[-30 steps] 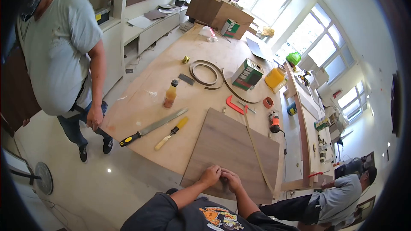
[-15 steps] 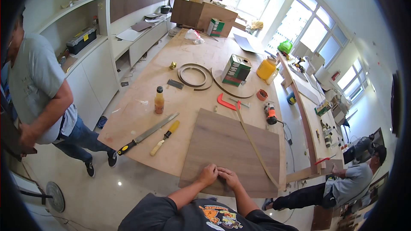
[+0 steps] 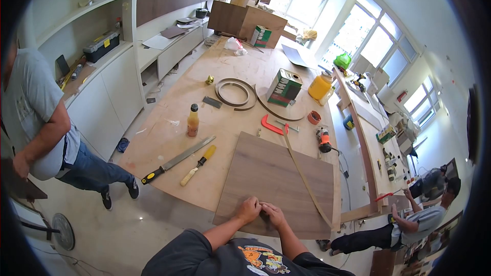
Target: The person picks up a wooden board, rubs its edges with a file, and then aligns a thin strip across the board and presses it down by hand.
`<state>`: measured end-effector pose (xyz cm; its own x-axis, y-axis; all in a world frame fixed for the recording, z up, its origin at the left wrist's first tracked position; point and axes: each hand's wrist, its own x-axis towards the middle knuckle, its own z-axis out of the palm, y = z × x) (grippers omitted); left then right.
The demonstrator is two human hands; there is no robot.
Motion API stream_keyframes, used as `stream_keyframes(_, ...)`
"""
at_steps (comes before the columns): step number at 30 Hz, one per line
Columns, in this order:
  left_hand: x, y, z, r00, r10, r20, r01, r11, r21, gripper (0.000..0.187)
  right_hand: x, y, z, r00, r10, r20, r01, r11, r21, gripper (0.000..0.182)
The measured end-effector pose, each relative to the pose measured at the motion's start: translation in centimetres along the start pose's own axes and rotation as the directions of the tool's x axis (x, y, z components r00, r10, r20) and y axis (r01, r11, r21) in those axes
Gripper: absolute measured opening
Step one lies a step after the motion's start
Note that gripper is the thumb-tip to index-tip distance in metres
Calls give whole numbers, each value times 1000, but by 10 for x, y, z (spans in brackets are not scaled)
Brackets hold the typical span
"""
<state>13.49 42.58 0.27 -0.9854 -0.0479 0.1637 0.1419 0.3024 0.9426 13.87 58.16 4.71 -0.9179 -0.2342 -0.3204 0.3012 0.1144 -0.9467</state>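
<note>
A brown wood-grain panel [image 3: 276, 174] lies on the worktable in front of me. Over its near edge, my left hand [image 3: 248, 209] and my right hand [image 3: 273, 214] meet with fingertips together. Both are closed; whatever they pinch, if anything, is hidden or too small to name. A thin strip of edge banding [image 3: 303, 179] runs slantwise across the panel. Left of the panel lie a file [image 3: 179, 159] with a black and yellow handle and a yellow-handled brush or chisel-like tool [image 3: 198, 165]. Beyond the panel is a red clamp [image 3: 273, 124].
On the worktable [image 3: 169, 102] stand a bottle [image 3: 193, 120], a green and white can [image 3: 284, 88], a yellow jar [image 3: 319, 85] and coiled banding [image 3: 232, 92]. An orange trimmer [image 3: 324, 140] lies at the right edge. One person [image 3: 41, 112] stands at left; another [image 3: 419, 222] is at right.
My hands stay nearly in place over the panel. The person at left has shifted slightly left with a dark board; the person at right has raised an arm toward a red-handled tool.
</note>
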Motion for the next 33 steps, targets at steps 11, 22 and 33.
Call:
stream_keyframes(11, 0, 0, -2, 998, 53, -15, -54, 997, -56, 10, 7, 27, -11, 993, 52, -110, -20, 961, 274, 18)
stream_keyframes(22, 2, -5, 2, 996, 86, -25, -86, 996, -15, 14, 10, 21, -7, 998, -6, -68, 12, 996, 89, 23)
stream_keyframes(33, 1, -3, -1, 997, 80, 25, -78, 995, -56, 10, 15, 33, -13, 1000, -15, -28, 18, 995, 99, 19)
